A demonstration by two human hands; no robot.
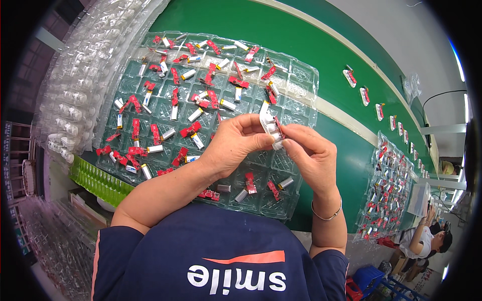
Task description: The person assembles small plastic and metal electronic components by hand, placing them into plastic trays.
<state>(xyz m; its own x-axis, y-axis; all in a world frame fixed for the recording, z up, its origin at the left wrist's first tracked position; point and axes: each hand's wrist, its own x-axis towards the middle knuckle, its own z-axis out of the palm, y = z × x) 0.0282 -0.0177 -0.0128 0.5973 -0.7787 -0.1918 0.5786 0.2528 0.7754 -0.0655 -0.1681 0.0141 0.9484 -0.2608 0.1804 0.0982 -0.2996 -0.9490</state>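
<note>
Over the right side of the clear compartment tray (300,72), the left hand (233,142) clamps a white plastic housing (269,123), seemingly steadying it while the right hand (315,155) pinches its right edge beside a red circuit board (278,123).

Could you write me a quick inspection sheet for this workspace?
Surface: green tabletop, with a clear compartmented tray on it.
Job's things: red circuit boards and silver cells in the tray; one white casing, held, some red showing beside it.
Clutter: stacked clear trays and bright green ridged plastic at left.
Hands: left hand grips the casing; right hand pinches its other side.
Cables: thin dark curved line at upper right, probably a cable.
Surroundings: co-worker in a white top at lower right.
</note>
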